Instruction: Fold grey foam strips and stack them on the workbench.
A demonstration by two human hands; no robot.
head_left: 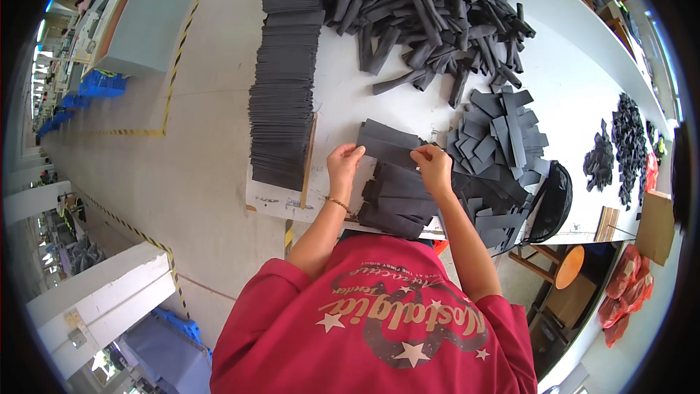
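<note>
A flat, dark grey fabric strip (388, 149) is stretched between my hands above the table's near edge. My left hand (344, 165) pinches its left end, and the fingers of my right hand (434, 165) are closed on its right end. Another grey piece (379, 131) shows just beyond it. Closest to my body, a stack of similar dark fabric pieces (399, 201) lies between my forearms at the table edge. To the right of my right hand spreads a loose heap of flat dark strips (503, 135).
A long, tightly packed row of dark pieces (283, 95) runs along the table's left side, by a wooden strip (309, 160). Rolled dark pieces (430, 18) are heaped at the far side. A black mesh bag (554, 204) and a round-topped stool (569, 267) are at the right.
</note>
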